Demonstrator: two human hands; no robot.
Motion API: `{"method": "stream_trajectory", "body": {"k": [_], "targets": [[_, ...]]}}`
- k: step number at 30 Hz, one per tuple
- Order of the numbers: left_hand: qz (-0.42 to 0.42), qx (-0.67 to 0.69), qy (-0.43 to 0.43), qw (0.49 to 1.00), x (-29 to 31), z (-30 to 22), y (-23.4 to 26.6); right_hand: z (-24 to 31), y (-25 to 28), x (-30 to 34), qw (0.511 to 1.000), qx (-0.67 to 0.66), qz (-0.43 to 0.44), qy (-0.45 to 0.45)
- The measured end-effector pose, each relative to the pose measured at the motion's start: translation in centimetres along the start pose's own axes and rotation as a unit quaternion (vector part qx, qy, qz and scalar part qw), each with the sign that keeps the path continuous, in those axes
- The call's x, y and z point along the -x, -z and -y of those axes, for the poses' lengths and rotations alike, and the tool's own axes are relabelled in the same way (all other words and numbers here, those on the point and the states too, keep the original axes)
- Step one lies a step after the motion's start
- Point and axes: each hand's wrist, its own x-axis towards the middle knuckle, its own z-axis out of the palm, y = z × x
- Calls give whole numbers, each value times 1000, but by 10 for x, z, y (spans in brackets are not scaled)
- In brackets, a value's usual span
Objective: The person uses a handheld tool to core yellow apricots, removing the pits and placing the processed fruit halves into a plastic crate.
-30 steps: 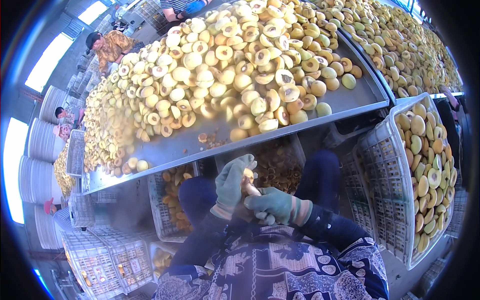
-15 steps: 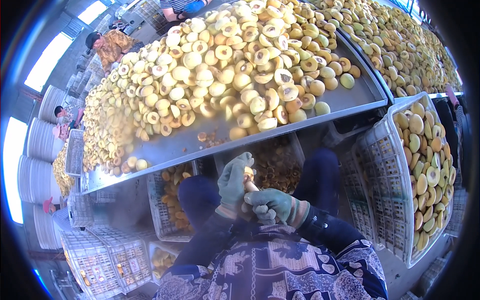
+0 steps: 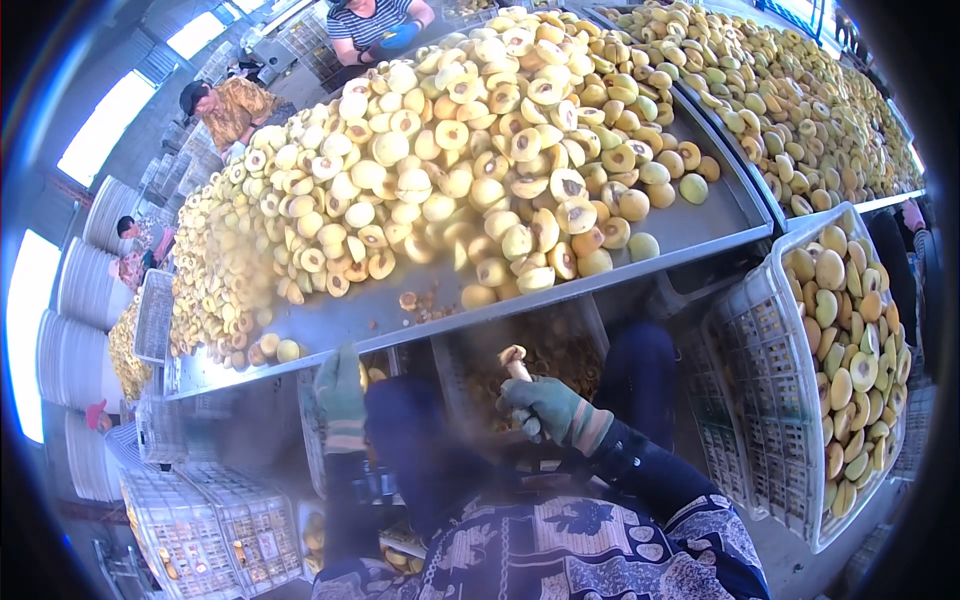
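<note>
At the far left stand stacks of white round trays [image 3: 85, 345], and nearer, in the lower left, there are white crates [image 3: 195, 530] with slotted walls. Then comes the left hand [image 3: 340, 395], in a green glove with a pale cuff. It is blurred, close to the near edge of the metal table [image 3: 325, 318], and its fingers point away from the body. They look rather straight and close together, but I cannot tell whether they have hold of something.

On the table lies a big heap of yellow fruit halves [image 3: 430, 170], many with the cut face upward. Between the person's knees is a crate [image 3: 450, 375] with brown pieces inside.

Above this crate, in front of the body, is a short tool [image 3: 518, 368] with a pale shaft. Its brownish tip points away from the person, toward the table; its long axis runs from the fist forward, leaning slightly to the left. The right hand [image 3: 550, 408], also gloved, has its fingers curled firmly around the lower part.

At the right, a tilted white basket [image 3: 765, 350] is full of yellow fruit.
</note>
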Motion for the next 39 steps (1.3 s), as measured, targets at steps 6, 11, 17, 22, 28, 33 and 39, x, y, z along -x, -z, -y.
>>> {"method": "stream_trajectory", "body": {"k": [6, 11, 17, 22, 28, 33, 39], "targets": [[106, -323, -153, 928, -16, -50, -54, 5, 14, -55, 998, -21, -44, 27], [257, -405, -100, 872, -35, -72, -169, 4, 2, -49, 945, 279, -108, 132], [336, -443, -41, 830, -61, -58, -183, -4, 17, -53, 947, 277, -116, 112], [322, 219, 145, 910, -56, -31, -134, 5, 3, -35, 968, 142, -91, 188], [377, 544, 165, 731, 16, -66, -130, 16, -12, -27, 805, 427, -175, 373], [252, 446, 151, 845, 53, -76, -138, 12, -20, -5, 779, 458, -207, 375], [214, 456, 64, 862, 80, -93, -138, 4, -25, 12, 753, 463, -218, 415]]}}
